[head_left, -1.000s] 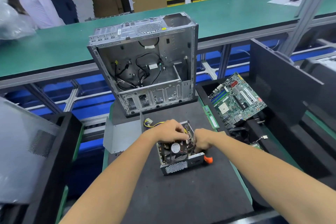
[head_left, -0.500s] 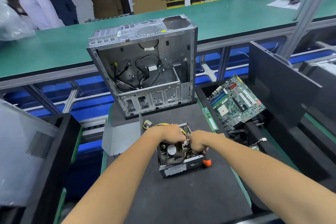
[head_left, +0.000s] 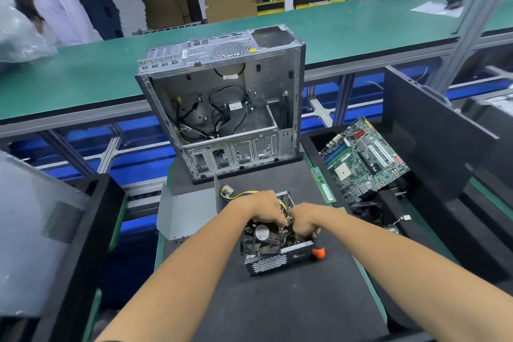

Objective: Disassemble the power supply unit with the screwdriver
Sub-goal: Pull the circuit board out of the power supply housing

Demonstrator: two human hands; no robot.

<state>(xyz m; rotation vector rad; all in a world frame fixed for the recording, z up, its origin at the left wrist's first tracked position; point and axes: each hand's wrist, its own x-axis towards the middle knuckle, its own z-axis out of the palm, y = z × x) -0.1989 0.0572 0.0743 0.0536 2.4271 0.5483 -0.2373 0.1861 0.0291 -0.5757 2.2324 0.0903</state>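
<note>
Power supply unit lies open on dark mat on bench, fan up, in front of empty computer case. Left hand fingers curled into wiring inside unit. Right hand grips screwdriver, orange-black handle end protruding at unit's right edge

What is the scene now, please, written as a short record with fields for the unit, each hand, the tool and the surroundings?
unit: power supply unit, cover off, fan visible, on the black mat
left hand: on the unit's wires, grip unclear
right hand: grips the screwdriver, orange handle end showing
behind: empty computer case, upright
right side: motherboard in a black bin
left of unit: grey metal cover
</note>
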